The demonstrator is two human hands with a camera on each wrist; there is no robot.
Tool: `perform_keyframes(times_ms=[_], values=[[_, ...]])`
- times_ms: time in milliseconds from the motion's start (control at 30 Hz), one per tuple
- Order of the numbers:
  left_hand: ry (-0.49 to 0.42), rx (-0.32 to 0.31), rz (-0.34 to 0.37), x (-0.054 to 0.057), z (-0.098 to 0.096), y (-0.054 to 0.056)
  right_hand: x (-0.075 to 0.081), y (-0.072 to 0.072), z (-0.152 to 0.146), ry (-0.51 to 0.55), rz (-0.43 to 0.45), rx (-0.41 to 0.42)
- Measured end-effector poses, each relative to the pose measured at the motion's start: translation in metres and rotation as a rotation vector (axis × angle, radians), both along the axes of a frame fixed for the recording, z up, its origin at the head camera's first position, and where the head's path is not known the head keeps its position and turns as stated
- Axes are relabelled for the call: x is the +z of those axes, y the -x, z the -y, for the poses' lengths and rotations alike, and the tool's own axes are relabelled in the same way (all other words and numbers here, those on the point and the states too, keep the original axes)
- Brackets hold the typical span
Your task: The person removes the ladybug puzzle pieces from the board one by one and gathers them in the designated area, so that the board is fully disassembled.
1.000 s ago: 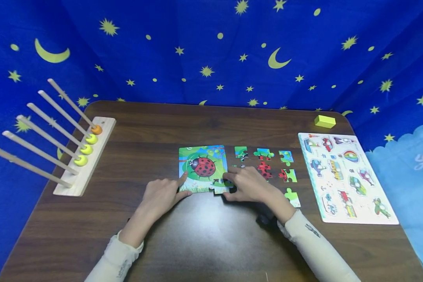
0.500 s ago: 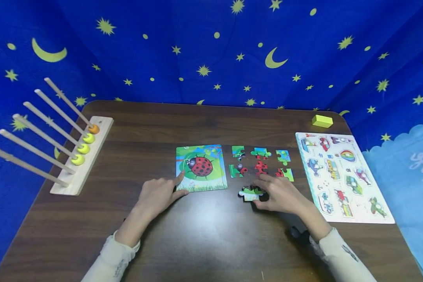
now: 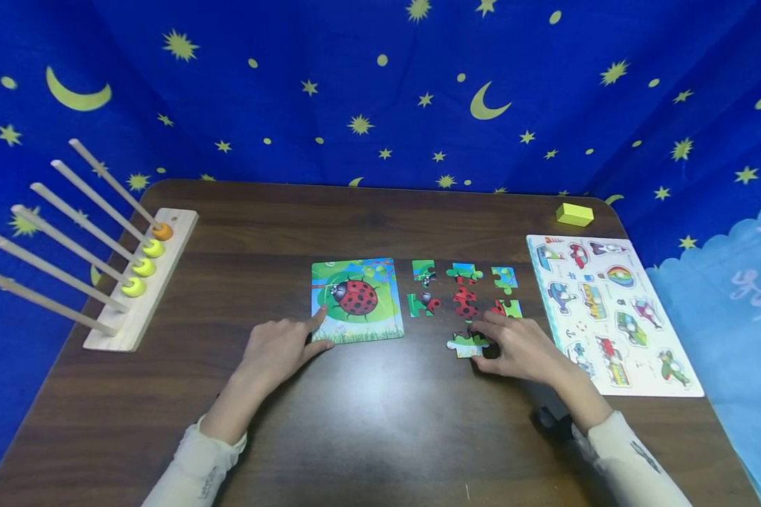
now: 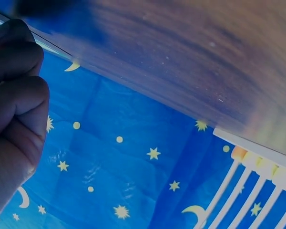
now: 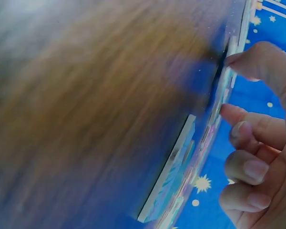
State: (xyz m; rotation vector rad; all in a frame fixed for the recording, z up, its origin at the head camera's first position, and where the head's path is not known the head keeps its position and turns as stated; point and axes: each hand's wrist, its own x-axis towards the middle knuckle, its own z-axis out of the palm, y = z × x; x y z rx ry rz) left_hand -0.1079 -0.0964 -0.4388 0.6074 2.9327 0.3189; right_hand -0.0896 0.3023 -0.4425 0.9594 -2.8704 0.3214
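In the head view my left hand [image 3: 280, 352] is at the lower left corner of a square ladybug puzzle board [image 3: 380, 274], index finger on its left side and thumb at its bottom edge. Its other fingers are curled in the left wrist view. My right hand [image 3: 523, 348] pinches a green-and-white jigsaw piece [image 3: 466, 348] between thumb and fingertips, low over the table. Directly behind it are loose ladybug pieces in two rows, among them a red spotted piece [image 3: 465, 303] and a green corner piece [image 3: 423, 270]. The hand partly covers a red-and-green piece [image 3: 512, 308].
A white inset puzzle board [image 3: 602, 317] with vehicle pictures lies at the right, a yellow block [image 3: 574, 215] behind it. At the left stands a wooden peg rack [image 3: 142, 282] with several rods and beads. A blue starry curtain [image 3: 317, 105] hangs behind the brown table [image 3: 368, 436].
My right hand has carried the jigsaw piece from the ladybug board's lower right corner rightward, to below the rows of loose pieces. My left hand has stayed at the board's corner.
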Motion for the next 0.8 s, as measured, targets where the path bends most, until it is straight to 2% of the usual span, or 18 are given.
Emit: perform_keyframes(times_ms=[133,267,400,567,700,800], values=[[-0.007,0.003,0.011,0.0,0.001,0.0,0.0,0.002,0.0,-0.021,0.01,-0.008],[-0.009,-0.008,0.005,-0.002,0.001,0.0,0.003,0.001,0.003,-0.036,0.056,-0.049],[0.009,-0.041,-0.061,-0.002,0.002,0.001,0.009,-0.001,0.011,-0.015,0.086,-0.07],[-0.006,-0.036,-0.144,0.0,0.006,0.002,0.017,-0.003,0.032,0.03,0.085,-0.002],[-0.025,-0.006,-0.149,0.001,0.013,0.005,0.021,0.0,0.056,0.071,0.138,0.069],[-0.014,-0.001,-0.119,0.0,0.017,0.007,0.025,0.003,0.075,0.079,0.185,0.109]])
